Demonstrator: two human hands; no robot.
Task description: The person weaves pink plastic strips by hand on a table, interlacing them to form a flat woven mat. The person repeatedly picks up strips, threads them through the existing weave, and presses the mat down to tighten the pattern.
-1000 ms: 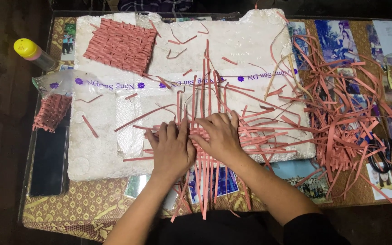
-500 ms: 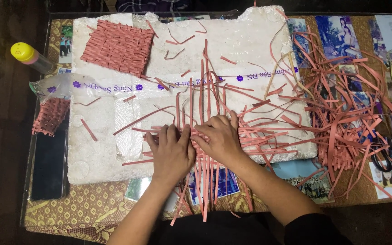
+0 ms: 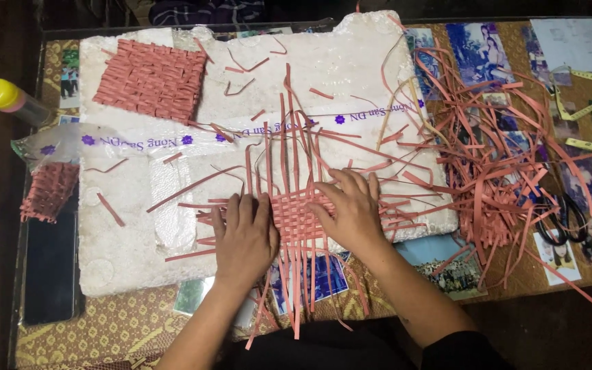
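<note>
While we look down from the head camera, our left hand [image 3: 244, 236] lies flat, palm down, fingers spread on the white foam board [image 3: 131, 253], touching the left edge of the half-woven pink strip mat [image 3: 296, 212]. Our right hand [image 3: 351, 209] presses flat with fingers fanned over the mat's right side, so the mat sits between both hands. Loose pink strips [image 3: 495, 164] pile on the table [image 3: 104, 329] to the right.

To your far left a flat black phone with a dark screen [image 3: 49, 264] lies on the tabletop [image 3: 104, 329]; above it, a clear plastic bag with purple print [image 3: 138, 140] stretches across the white foam board [image 3: 125, 253]
</note>
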